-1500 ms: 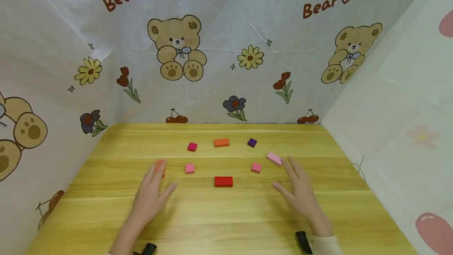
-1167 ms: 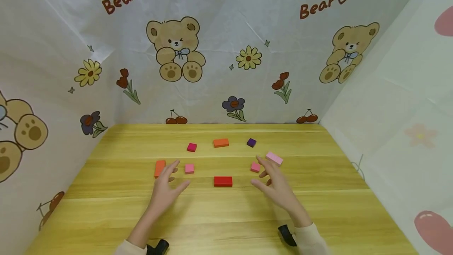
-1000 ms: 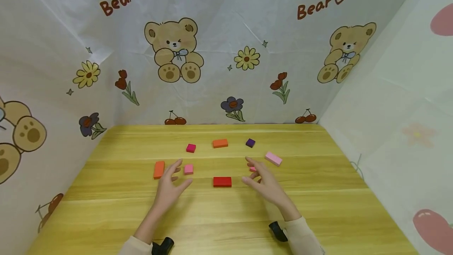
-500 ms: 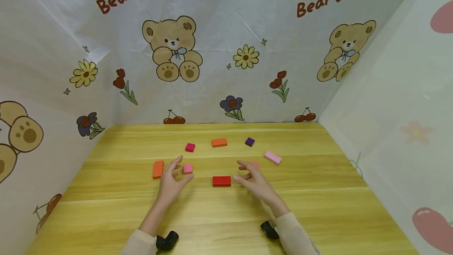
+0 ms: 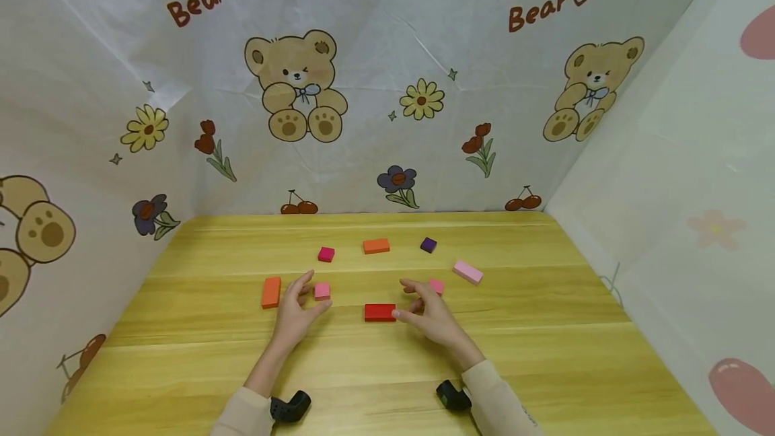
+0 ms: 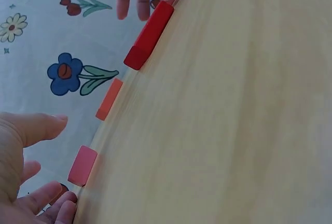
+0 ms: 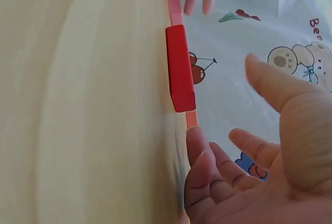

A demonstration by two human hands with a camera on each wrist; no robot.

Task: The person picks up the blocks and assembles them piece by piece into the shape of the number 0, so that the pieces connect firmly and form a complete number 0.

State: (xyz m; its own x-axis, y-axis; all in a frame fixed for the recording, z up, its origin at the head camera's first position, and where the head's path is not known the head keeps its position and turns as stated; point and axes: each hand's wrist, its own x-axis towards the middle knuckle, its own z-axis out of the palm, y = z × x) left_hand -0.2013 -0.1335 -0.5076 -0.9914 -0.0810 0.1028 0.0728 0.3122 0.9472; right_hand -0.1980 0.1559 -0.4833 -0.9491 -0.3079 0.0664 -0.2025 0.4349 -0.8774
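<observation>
A red rectangular block lies flat at the middle of the table. My right hand hovers just right of it, fingers spread and thumb tip right at the block's right end in the head view. Between the thumb and fingers nothing is held. My left hand is also spread, beside a pink square block and right of an orange block. In the left wrist view that pink block shows near my loosely bent fingers. Another pink square block is partly hidden behind my right fingers.
Farther back on the wooden table lie a magenta square block, an orange rectangular block and a dark purple block. A light pink block lies at right. Patterned cloth borders the table's back and sides.
My right hand has moved left from beside the light pink block to the red block's right end. My left hand has shifted right, uncovering the left orange block. The blocks stay in place.
</observation>
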